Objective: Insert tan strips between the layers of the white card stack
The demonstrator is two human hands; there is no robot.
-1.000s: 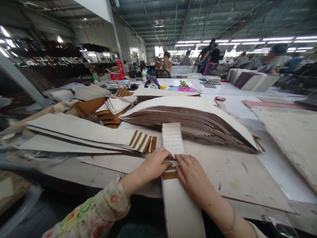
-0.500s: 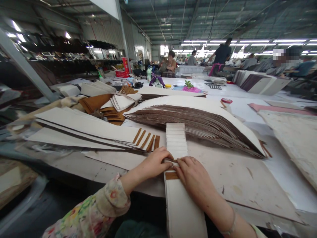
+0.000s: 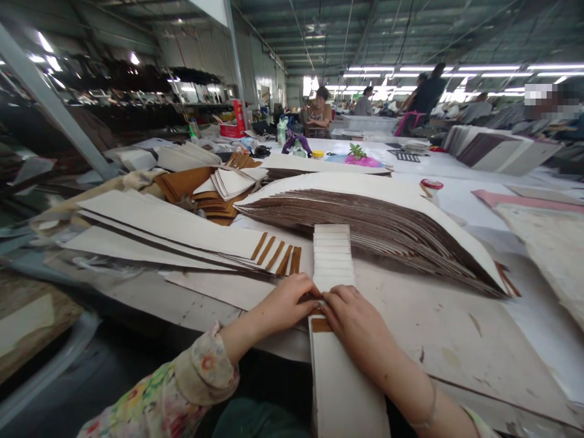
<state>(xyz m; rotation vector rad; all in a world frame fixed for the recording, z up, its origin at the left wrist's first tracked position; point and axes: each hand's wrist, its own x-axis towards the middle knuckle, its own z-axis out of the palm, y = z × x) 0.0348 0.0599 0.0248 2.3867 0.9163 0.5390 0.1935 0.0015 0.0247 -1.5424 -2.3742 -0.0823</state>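
Observation:
My left hand (image 3: 291, 298) is closed in a pinch over a long cream panel (image 3: 347, 383), on a narrow brown strip mostly hidden by the fingers. Against it, the fingertips of my right hand (image 3: 353, 319) press together on the same strip. Just below them, a brown band (image 3: 321, 325) lies flat across the panel. Beyond my fingers, a row of overlapping white edges (image 3: 333, 255) runs away from me. Left of my hands lie stacked cream panels (image 3: 182, 234) with several brown bands at their near ends.
A large bowed stack of cream panels with brown undersides (image 3: 365, 210) lies ahead. Brown pieces (image 3: 187, 184) and folded white pieces (image 3: 235, 182) are at the back left. A red-rimmed tape roll (image 3: 431, 184) sits to the right. A person (image 3: 319, 112) is across the table.
Both hands stay at nearly the same place on the panel, and my fingertips have drawn closer together over the brown strip. The whole view has shifted slightly.

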